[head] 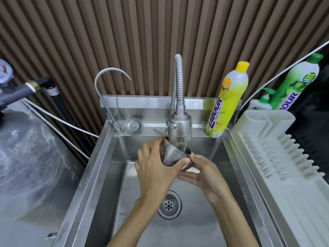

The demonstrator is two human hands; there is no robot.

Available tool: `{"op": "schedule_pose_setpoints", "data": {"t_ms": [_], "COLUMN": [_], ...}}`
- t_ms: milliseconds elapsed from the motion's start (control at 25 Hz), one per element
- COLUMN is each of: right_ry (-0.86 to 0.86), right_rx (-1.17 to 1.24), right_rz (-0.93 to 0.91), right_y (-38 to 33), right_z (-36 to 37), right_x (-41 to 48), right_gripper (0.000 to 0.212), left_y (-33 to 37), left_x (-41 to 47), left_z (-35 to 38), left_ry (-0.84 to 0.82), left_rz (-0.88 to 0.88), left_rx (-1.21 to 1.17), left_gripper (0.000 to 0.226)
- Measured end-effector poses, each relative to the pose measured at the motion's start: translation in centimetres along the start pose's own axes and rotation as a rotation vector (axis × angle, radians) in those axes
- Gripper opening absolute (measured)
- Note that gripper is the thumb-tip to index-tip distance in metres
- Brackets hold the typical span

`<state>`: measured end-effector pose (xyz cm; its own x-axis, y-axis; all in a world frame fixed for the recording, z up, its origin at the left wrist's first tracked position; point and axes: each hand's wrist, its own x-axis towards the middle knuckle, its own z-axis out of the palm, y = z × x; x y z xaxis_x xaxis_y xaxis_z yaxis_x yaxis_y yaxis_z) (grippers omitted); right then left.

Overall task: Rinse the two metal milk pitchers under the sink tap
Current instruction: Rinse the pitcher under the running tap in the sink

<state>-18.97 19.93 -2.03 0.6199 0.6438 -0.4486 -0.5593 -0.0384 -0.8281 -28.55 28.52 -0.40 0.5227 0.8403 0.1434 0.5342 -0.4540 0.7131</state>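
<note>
While water runs from the tap [179, 125], we tilt one metal pitcher [173, 155] under it above the sink [99, 168], our left hand [156, 164] closed around its body, right hand [201, 172] cupping its rim.

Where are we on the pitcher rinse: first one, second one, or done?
In hand: one pitcher, tilted on its side under the running spray head, gripped by the left hand with the right hand at its rim. Done: nothing visibly; the drying rack holds no pitcher. Left: finishing this rinse and the other pitcher, which is out of view, so first or second can't be told.
</note>
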Motion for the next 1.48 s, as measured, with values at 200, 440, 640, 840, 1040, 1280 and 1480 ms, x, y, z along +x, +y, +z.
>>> {"op": "schedule_pose_setpoints", "data": {"t_ms": [200, 440, 640, 840, 1040, 1280, 1480], "right_ry": [0.402, -0.009, -0.087, 0.256, 0.340, 0.026, 0.042], "right_rx": [-0.761, 0.028, 0.075, -0.512, -0.505, 0.064, -0.235], "right_rz": [-0.456, -0.402, -0.066, -0.291, -0.624, -0.319, -0.093], "right_y": [-1.3, 0.9, 1.1, -2.2, -1.6, 0.8, -0.6], "right_z": [-1.1, -0.6, 0.0, -1.3, -0.2, 1.2, 0.1], "right_x": [-0.8, 0.6, -0.1, -1.5, -1.8, -1.1, -2.0], "right_gripper": [0.014, 0.015, 0.011, 0.013, 0.010, 0.010, 0.014], "left_y": [-2.0, -2.3, -0.2, -1.1, -2.0, -1.2, -0.9], "left_x": [0.2, 1.7, 0.6, 0.3, 1.3, 1.5, -0.4], "left_z": [3.3, 2.8, -0.5, 0.6, 3.6, -0.9, -1.1], "left_ry": [-0.296, -0.085, 0.043, -0.198, -0.259, 0.013, 0.064], "left_rz": [-0.176, 0.119, 0.134, -0.086, -0.024, 0.265, 0.085], "left_rx": [-0.722, -0.629, -0.017, -0.387, -0.765, -0.365, 0.105], "left_gripper": [0.064, 0.075, 0.080, 0.061, 0.072, 0.090, 0.091]}}
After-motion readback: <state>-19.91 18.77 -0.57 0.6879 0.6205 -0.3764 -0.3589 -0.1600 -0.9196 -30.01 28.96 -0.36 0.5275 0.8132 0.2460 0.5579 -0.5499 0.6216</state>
